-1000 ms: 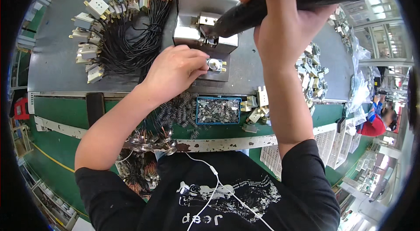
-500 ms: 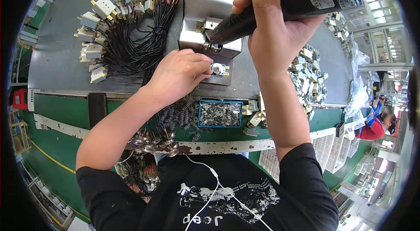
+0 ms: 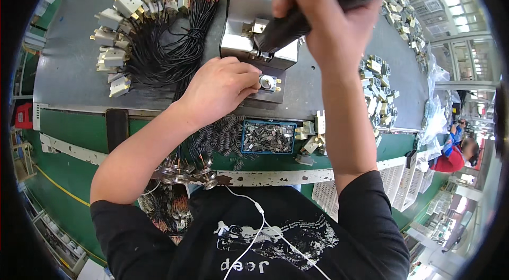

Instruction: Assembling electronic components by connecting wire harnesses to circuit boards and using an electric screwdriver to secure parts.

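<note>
A factory assembly line: the tabletop (image 3: 74,73) carries bundled wired plugs (image 3: 135,25), a metal jig (image 3: 254,25) and a parts tray (image 3: 269,137) (other workers sit beyond).

Plug leads (image 3: 143,31) are crowding the bench's (image 3: 69,78) far left; bare grey strip is lying open along its left edge. Metal fixture (image 3: 254,20) is blocking the middle, loose plug parts (image 3: 379,89) are cluttering the right, blue tray (image 3: 269,137) is sitting at the near edge.

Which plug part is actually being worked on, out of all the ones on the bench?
The single plug part seated on the grey fixture, pinched by the left hand under the power screwdriver. The others lie loose in piles to left and right.
</note>
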A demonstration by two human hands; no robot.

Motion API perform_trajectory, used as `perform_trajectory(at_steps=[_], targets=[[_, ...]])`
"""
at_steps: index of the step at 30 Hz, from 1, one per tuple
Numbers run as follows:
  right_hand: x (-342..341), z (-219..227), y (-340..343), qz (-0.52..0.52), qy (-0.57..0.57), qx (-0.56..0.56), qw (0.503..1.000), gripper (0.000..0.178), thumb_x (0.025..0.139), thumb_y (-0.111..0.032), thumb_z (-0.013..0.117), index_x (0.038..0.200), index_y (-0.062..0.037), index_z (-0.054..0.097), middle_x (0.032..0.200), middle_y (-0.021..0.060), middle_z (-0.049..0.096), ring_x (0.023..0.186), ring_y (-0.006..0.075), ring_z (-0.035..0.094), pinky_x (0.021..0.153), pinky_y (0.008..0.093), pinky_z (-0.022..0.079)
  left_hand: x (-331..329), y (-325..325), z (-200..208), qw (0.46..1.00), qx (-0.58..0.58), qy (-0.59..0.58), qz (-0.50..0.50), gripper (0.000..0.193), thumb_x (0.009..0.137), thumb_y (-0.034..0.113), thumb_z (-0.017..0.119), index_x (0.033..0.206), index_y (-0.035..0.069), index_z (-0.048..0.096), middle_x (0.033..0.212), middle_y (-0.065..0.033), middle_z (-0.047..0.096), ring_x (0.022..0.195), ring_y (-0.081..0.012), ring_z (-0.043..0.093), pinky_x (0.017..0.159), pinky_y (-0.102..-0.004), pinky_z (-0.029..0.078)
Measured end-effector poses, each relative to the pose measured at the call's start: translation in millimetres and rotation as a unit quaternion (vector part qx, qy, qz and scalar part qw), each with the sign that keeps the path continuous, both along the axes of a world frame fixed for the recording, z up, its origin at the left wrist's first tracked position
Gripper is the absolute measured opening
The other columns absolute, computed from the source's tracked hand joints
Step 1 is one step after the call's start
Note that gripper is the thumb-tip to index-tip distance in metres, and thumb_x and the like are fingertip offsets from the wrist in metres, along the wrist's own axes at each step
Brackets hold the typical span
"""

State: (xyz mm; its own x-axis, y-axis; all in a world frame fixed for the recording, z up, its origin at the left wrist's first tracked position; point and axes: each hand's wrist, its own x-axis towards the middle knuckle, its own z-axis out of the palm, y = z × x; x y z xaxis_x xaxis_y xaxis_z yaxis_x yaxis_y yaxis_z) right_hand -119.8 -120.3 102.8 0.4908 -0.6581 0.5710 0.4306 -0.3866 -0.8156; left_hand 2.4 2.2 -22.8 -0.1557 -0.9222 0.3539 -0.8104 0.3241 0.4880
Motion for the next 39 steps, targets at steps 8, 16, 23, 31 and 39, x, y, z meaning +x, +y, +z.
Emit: perform_trajectory(at_steps=[8,16,23,31,39], targets=[[-7.5,11.8,7.6,-0.058,0.053,0.034,0.996,0.009,0.088,-0.004,0.069,0.095,0.0025,0.069,0.067,0.0067,0.065,0.050,0.0132,0.060,0.046,0.0249,0.047,0.6,1.6,-2.4,1.000,-0.016,0.000,-0.001,0.008,0.084,0.016,0.075,0.088,0.011,0.071,0.104,0.0025,0.074,0.094,-0.0235,0.067,0.079,-0.0399,0.052],[25.2,-24.0,-27.4,0.196,-0.282,-0.172,0.923,0.012,0.088,-0.001,0.072,0.099,0.0022,0.067,0.070,0.0047,0.066,0.053,0.0115,0.061,0.048,0.0240,0.048,-1.0,0.4,-2.1,1.000,-0.018,0.012,-0.007,0.009,0.083,0.015,0.075,0.089,0.011,0.069,0.102,0.0021,0.073,0.094,-0.0243,0.066,0.081,-0.0404,0.052],[33.4,-22.5,-19.2,-0.064,-0.192,-0.126,0.971,0.036,0.085,0.004,0.077,0.114,0.0008,0.055,0.089,0.0088,0.071,0.071,0.0137,0.068,0.062,0.0259,0.055,-2.1,2.3,-0.7,1.000,0.003,0.007,-0.009,0.007,0.085,0.017,0.074,0.089,0.013,0.070,0.105,0.0036,0.073,0.097,-0.0236,0.066,0.082,-0.0411,0.052],[4.8,15.7,-49.7,0.124,0.104,0.022,0.987,0.084,0.081,-0.003,0.074,0.154,0.0014,0.032,0.099,0.0106,0.073,0.089,0.0184,0.070,0.084,0.0347,0.056,-1.8,0.1,1.2,1.000,-0.007,0.001,-0.010,0.008,0.084,0.016,0.074,0.088,0.011,0.071,0.106,0.0015,0.075,0.096,-0.0237,0.068,0.081,-0.0404,0.053],[11.3,-0.6,4.9,-0.069,0.009,-0.006,0.998,0.067,0.086,0.004,0.073,0.142,-0.0015,0.035,0.115,0.0139,0.066,0.090,0.0202,0.070,0.077,0.0310,0.059,0.7,2.4,-1.4,1.000,-0.006,-0.001,-0.005,0.008,0.083,0.016,0.075,0.088,0.011,0.072,0.107,0.0006,0.075,0.095,-0.0245,0.068,0.080,-0.0395,0.054]])
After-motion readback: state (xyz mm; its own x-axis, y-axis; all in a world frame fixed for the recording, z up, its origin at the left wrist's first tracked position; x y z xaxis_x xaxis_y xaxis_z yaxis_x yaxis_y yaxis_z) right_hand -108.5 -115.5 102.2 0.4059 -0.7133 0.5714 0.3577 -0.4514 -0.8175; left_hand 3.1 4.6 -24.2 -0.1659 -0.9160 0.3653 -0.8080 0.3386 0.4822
